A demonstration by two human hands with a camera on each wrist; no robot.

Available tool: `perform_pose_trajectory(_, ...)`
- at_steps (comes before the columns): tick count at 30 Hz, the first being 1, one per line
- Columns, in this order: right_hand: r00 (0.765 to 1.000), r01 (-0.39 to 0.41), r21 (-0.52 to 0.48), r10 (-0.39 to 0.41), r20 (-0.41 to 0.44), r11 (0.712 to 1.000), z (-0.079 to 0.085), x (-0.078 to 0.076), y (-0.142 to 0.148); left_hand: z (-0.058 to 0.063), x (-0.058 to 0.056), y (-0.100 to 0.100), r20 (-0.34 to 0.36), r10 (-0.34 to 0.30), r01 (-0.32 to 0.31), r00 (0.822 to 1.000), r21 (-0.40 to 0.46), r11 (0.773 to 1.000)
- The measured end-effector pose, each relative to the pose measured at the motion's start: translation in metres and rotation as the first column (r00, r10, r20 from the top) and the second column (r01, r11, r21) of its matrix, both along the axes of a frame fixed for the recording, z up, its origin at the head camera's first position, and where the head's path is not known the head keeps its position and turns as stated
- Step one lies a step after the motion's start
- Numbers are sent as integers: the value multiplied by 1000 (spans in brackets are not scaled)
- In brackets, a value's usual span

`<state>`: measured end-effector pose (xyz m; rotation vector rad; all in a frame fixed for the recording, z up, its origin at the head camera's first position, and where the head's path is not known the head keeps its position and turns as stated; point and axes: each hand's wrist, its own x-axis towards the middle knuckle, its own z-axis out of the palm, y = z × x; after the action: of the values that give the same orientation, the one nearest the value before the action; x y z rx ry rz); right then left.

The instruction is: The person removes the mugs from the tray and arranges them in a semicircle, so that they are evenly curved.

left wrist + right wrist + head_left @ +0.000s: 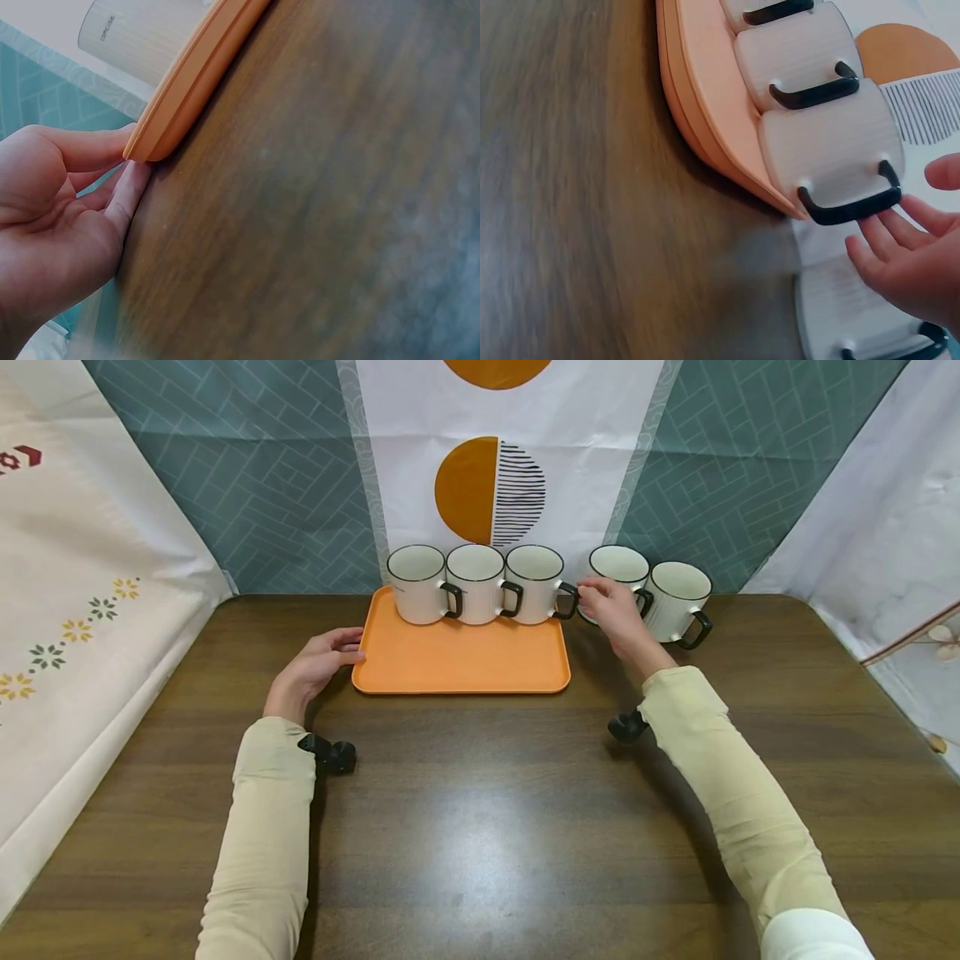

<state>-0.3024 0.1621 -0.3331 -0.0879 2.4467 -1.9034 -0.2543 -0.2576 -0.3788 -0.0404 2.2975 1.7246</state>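
Note:
An orange tray lies toward the back of the table. My left hand pinches its left edge, one digit over the rim and others beneath, as the left wrist view shows. Three white mugs with dark rims stand in a row along the tray's back: a left mug, a middle mug and a right mug. Their black handles point right. At the right mug's handle, my right hand has its fingertips touching the outer side, fingers loosely extended, thumb held apart.
Two more white mugs stand on the table right of the tray: one partly behind my right hand, another beside it. A patterned cloth backdrop rises just behind the table. Each wrist wears a black camera.

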Motion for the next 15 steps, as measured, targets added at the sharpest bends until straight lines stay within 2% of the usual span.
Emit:
perform_pose_trajectory(7,996,78,-23,-78,38,997,-13,-13,-19,1,1,-1,0,5,-5,1000,9,1000)
perform_pose_trajectory(15,993,121,-79,-121,5,989,-22,-21,-34,0,1,0,-1,10,-10,1000,-1,1000)
